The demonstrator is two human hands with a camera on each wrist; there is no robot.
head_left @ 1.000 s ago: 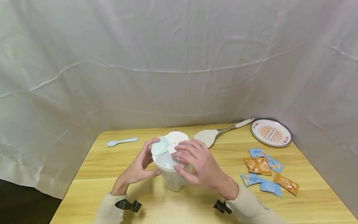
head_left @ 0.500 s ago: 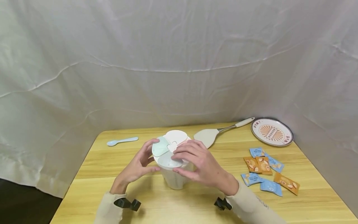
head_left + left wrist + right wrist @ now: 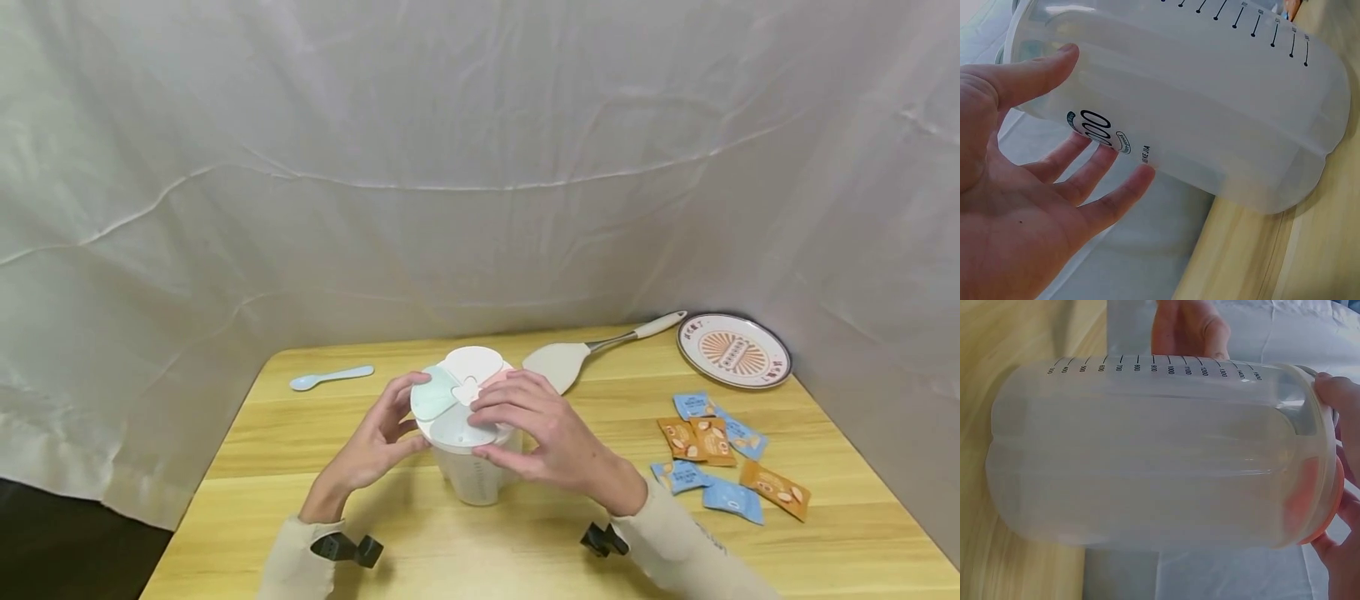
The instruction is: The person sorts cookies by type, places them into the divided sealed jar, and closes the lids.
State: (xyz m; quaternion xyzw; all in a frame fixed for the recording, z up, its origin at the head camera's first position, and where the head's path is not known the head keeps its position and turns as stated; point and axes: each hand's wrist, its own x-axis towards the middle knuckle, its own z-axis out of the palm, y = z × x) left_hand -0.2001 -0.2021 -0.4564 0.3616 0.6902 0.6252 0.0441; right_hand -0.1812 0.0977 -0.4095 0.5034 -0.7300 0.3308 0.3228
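A tall translucent plastic canister [image 3: 476,482] with a measuring scale stands upright before me. Its round lid [image 3: 471,365] carries white, mint, grey and pink petal-shaped flaps around a small flower. My left hand [image 3: 372,440] holds the canister's left side near the top, fingers behind and thumb in front. The left wrist view has that thumb and the fingertips against the printed wall [image 3: 1179,119]. From the right, my right hand [image 3: 553,432] grips the lid's edge, thumb at the front rim and fingers over the top, covering much of the pink flap [image 3: 1337,506].
A pale blue spoon [image 3: 332,377] lies at the left. Behind the canister to the right is a white turner [image 3: 557,365] with a long handle. A patterned plate [image 3: 733,352] rests at the back right, with several orange [image 3: 712,442] and blue snack packets [image 3: 732,500] nearer me.
The canister's base has shifted slightly to the right and the lid's grey flap shows a little more. Both hands have stayed in place on the canister and lid.
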